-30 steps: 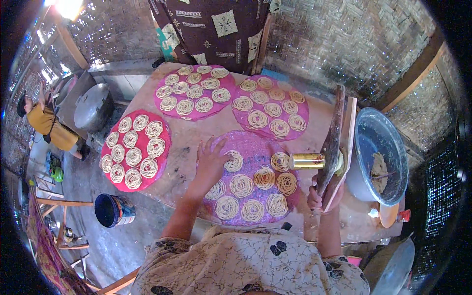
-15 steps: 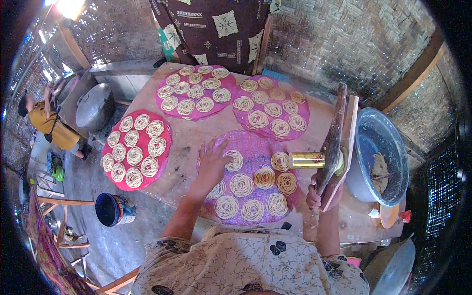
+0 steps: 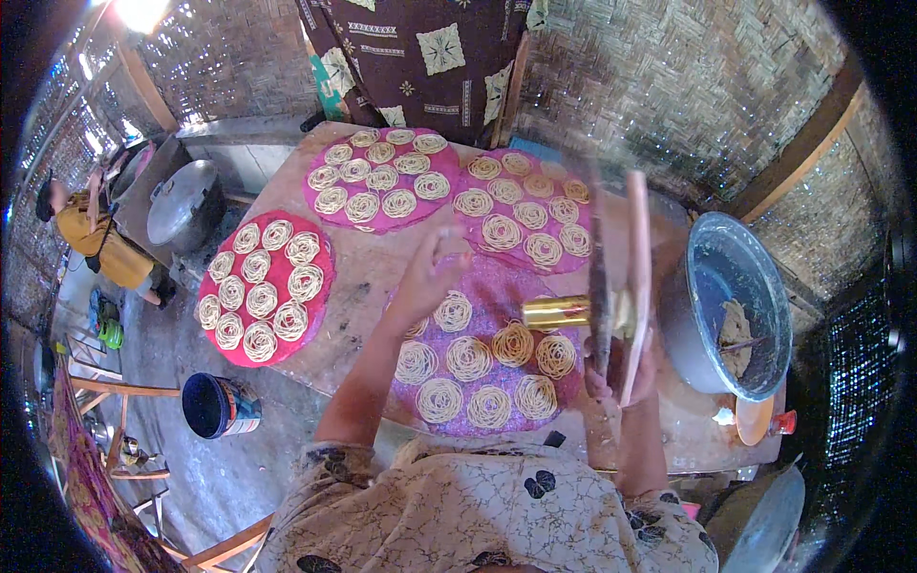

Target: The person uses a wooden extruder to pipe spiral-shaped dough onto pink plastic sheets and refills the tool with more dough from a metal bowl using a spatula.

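My left hand [image 3: 432, 272] is raised over the upper left of the lilac mesh mat [image 3: 468, 296], fingers slightly bent and empty. Pale noodle nests [image 3: 468, 357] lie in rings on that mat, some more orange. My right hand [image 3: 616, 372] grips the lower end of a wooden press [image 3: 635, 239], two long bars blurred by motion. A gold metal cylinder [image 3: 554, 310] sticks out leftward from the press, above the mat, with pale dough partly showing between the bars.
Three more pink mats [image 3: 267, 286] of nests cover the table [image 3: 353, 258]. A grey tub [image 3: 731, 234] with dough stands at right, an orange oval item [image 3: 755, 420] beside it. A bucket [image 3: 218, 406] is on the floor. Another person [image 3: 95, 239] is by a large pot [image 3: 184, 205].
My left hand has lifted and shifted up and right off the mat. The press with its cylinder has swung leftward over the mat, in my right hand.
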The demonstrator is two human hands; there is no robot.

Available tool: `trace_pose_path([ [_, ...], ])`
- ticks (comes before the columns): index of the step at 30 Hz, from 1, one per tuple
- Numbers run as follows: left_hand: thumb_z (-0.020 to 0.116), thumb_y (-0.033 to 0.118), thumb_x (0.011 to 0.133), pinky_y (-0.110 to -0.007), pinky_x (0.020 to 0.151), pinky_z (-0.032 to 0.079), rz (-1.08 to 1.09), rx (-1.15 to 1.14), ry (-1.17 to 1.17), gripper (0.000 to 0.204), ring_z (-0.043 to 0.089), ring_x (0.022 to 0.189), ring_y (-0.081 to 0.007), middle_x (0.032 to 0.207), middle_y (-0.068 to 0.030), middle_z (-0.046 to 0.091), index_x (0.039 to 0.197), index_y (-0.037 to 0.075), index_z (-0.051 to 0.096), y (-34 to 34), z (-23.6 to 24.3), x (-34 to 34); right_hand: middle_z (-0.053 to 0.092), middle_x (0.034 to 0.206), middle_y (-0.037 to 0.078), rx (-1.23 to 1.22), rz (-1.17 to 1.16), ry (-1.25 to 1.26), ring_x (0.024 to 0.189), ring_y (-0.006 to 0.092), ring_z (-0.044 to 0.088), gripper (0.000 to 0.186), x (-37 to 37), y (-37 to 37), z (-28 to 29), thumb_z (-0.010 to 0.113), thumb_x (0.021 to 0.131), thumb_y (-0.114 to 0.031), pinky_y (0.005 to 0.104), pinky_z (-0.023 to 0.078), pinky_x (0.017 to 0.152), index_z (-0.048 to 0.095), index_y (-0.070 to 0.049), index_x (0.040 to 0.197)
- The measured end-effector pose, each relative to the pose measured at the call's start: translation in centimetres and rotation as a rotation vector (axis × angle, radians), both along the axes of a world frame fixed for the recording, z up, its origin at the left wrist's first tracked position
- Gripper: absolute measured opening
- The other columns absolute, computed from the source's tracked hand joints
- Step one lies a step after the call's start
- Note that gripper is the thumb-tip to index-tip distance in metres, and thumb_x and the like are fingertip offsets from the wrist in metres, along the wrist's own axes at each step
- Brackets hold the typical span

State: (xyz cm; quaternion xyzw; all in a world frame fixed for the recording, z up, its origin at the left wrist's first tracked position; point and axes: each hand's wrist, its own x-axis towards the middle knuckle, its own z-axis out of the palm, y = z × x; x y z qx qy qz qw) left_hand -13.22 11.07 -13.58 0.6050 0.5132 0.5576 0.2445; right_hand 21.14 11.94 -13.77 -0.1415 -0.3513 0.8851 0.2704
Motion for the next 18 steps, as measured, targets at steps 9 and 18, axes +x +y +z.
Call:
trace_pose_path([
  [9, 0.030, 0.072, 0.081, -0.045, 0.084, 0.042, -0.740, 0.049, -1.312, 0.071, 0.053, 0.081, -0.0276, 0.081, -0.0103, 0.052, 0.096, 0.006, 0.051, 6.9, 9.1, 1.3, 0.062, 0.079, 0.011, 0.281, 0.308, -0.623, 0.061, 0.0157, 0.058, 0.064, -5.0, 6.2, 6.5, 0.032, 0.088, -0.062, 0.0254, 0.046, 0.050, 0.052, -0.005, 0.109],
  [18, 0.039, 0.047, 0.089, -0.038, 0.069, 0.041, -0.229, 0.080, -1.714, 0.037, 0.044, 0.064, -0.0205, 0.067, -0.0042, 0.045, 0.079, 0.011, 0.044, 11.0, -5.3, 0.2, 0.055, 0.062, 0.005, 0.484, 0.366, -1.047, 0.047, 0.0134, 0.052, 0.070, -8.8, 10.1, 2.3, 0.016, 0.090, -0.063, 0.0277, 0.044, 0.042, 0.055, -0.006, 0.097],
])
